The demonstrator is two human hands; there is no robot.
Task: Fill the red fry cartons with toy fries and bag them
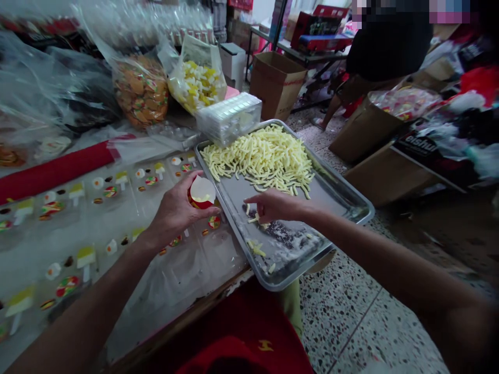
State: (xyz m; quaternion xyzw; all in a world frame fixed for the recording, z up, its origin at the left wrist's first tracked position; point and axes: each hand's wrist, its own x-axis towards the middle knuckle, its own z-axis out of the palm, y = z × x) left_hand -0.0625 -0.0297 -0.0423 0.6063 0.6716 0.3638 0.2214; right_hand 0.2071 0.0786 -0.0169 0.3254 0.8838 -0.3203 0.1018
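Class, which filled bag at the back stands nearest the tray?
The bag of yellow and white pieces, just behind the clear boxes. The bag of orange-brown pieces stands farther left, farther from the tray.

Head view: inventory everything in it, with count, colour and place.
tray: one, silver, centre
sticks: many, pale yellow, mostly heaped at tray's far end
cup: one, red and white, in left hand
box stack: one, clear, by tray's far left corner
table: one, greyish, left
small food shapes: many, mixed colours, rows on table
roll: one, red, table's far side
filled bags: at least two, clear, beyond roll
cardboard boxes: several, brown, behind and right
floor: one, speckled, lower right
cloth: one, red, bottom centre
other person: one, dark clothing, upper right
background clutter: too jumbled to count
left hand: one, bare, around cup
right hand: one, bare, over tray
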